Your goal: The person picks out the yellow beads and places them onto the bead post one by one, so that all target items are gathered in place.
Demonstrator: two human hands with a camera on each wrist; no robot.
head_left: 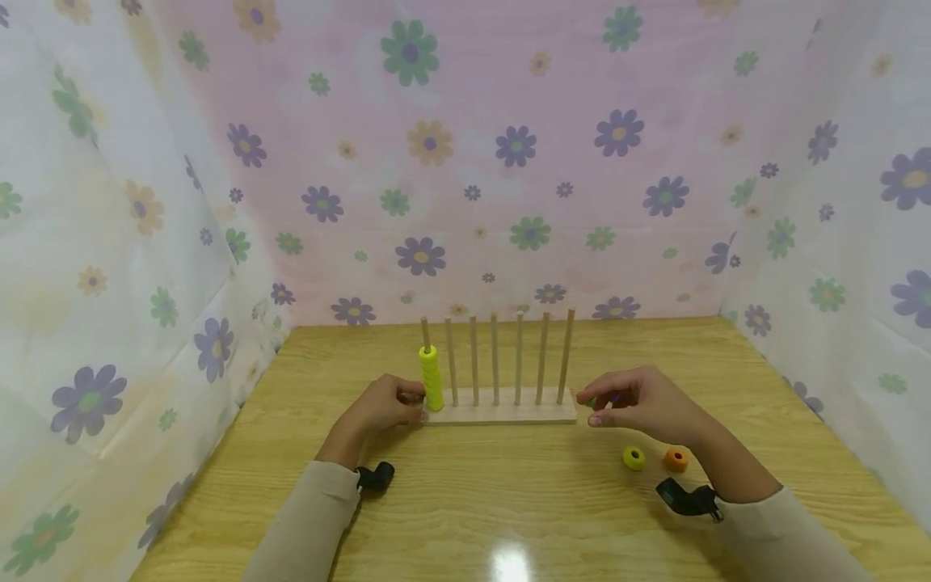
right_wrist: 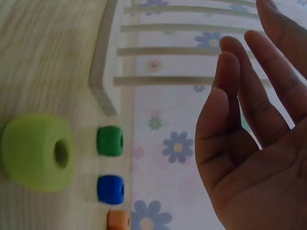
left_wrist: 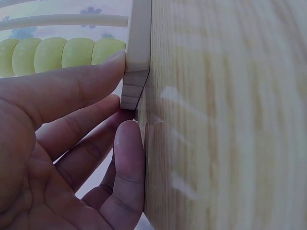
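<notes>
A wooden peg stand point(head_left: 502, 416) with several upright pegs stands mid-table. Its leftmost peg carries a stack of yellow beads point(head_left: 432, 380), the peg's tip showing above them; the other pegs are bare. My left hand point(head_left: 381, 404) grips the stand's left end, thumb on the base point(left_wrist: 136, 72) and other fingers around its end. Just off the right end, my right hand point(head_left: 647, 400) hovers with fingers loosely bent and nothing between them. Below it lie a loose yellow bead point(head_left: 626, 461) and an orange bead point(head_left: 672, 465).
The right wrist view shows a green bead point(right_wrist: 108, 141), a blue bead point(right_wrist: 109, 189) and an orange bead point(right_wrist: 117, 220) in a row beyond the yellow one. Flowered cloth point(head_left: 465, 145) encloses the wooden table point(head_left: 451, 501) at the back and both sides.
</notes>
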